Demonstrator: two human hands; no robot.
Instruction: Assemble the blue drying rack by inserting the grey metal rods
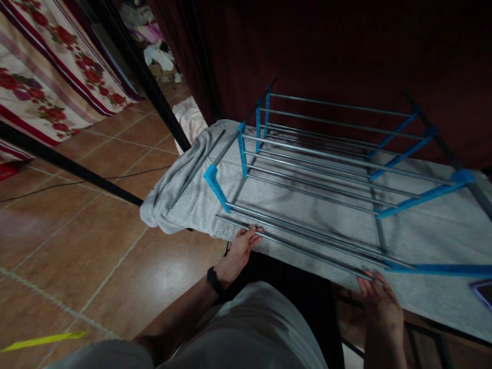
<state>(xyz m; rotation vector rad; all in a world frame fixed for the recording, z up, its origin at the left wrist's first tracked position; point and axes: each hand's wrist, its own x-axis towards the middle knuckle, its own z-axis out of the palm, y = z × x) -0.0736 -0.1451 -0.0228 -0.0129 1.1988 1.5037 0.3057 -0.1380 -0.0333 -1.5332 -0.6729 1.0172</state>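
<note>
My left hand (243, 245), a dark band on its wrist, pinches a thin grey metal rod (307, 252) near its left end. At the rod's other end the fingers of my right hand (380, 296) are closed around it. The rod lies low along the near edge of the grey-covered surface. Just beyond it stands a partly built rack (243, 148) of metal bars and blue plastic brackets. A few loose-looking rods lie between the held rod and the rack, by a blue bracket (442, 269) at the lower right.
A grey blanket (180, 174) drapes over the left end of the surface. Black frame posts (146, 77) rise at the left. A cable (77, 182) crosses the tiled floor. A dark red curtain (326, 46) hangs behind. At the right edge lies a phone-like object (482, 292).
</note>
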